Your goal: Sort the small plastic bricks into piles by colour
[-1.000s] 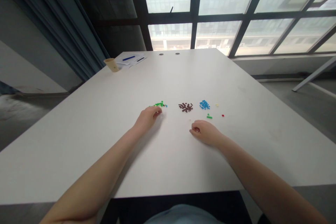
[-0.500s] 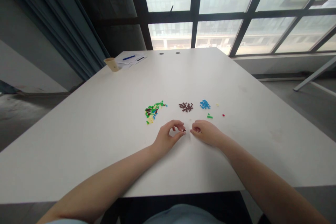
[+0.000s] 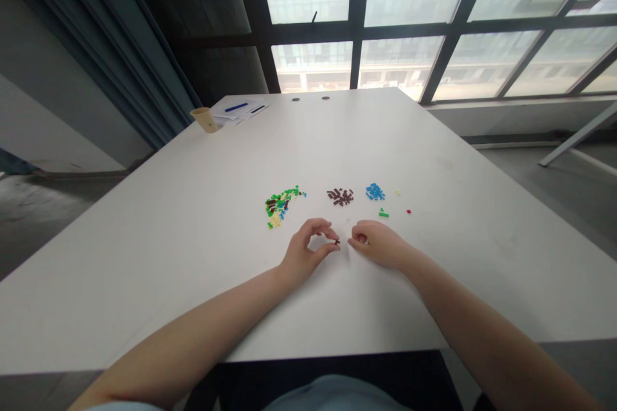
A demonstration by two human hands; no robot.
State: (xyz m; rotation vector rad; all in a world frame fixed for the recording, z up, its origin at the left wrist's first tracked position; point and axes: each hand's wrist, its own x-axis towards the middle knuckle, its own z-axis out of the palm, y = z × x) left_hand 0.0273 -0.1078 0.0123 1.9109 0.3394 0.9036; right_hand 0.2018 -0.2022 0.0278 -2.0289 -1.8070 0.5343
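Your left hand (image 3: 303,250) is working well to the right of where it was a second ago, when it was covering the near part of the mixed pile of green, yellow, blue and brown bricks (image 3: 277,207). That pile is now showing in full, off to the hand's left. The hand is barely shifting from the last moment. You are pinching a tiny dark brown brick (image 3: 337,242) between thumb and forefinger, so this grip is closed on the brick, with your other fingers arching above it.

Your right hand (image 3: 378,245) is resting on the white table (image 3: 144,257) just beside that brick, in the same spot as before. Its fingers are curling inward, and I can't tell whether they are holding anything.

Toward the far side, the brown pile (image 3: 340,196) and blue pile (image 3: 375,192) are lying side by side, with a few green bricks (image 3: 383,212) nearer on the right. A paper cup (image 3: 206,119) and papers (image 3: 240,108) are sitting at the table's far left.
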